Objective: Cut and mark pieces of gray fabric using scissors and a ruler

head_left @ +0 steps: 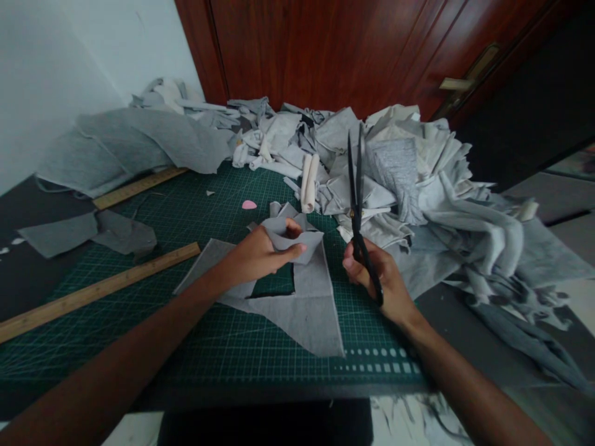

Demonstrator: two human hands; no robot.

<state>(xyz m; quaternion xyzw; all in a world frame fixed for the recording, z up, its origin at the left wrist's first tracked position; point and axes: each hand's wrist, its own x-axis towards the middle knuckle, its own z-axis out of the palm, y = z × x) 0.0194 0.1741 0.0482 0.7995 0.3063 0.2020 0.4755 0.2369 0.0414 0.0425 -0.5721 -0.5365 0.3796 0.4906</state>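
Gray fabric panel (316, 310) with cut-out window lies on green cutting mat (223, 362), 6 o'clock of center. Left hand (253, 254) pinches gray fabric flap (311, 251) at panel's 12 o'clock. Looks light, soft, floppy; best held by outer edges. Right hand (393, 285), 3 o'clock, wraps handles of black scissors (356, 214), blades barely parted; likely heavier, rigid. Fabric scraps (334, 133) beyond, 1 o'clock.

On dk table (471, 347): lg green cutting mat (209, 359) w/ white grid. On mat: grey cloth pc (316, 310) nr ctr, w/ opening; pink oval bit (249, 204) beyond; wooden ruler (106, 288) on L. Back L: 2nd ruler (134, 189), partly under lg grey sheet (162, 136). Far L: grey offcuts (60, 235), overlapping mat edge. Back to R: messy grey/off-wht fabric heap (337, 139).
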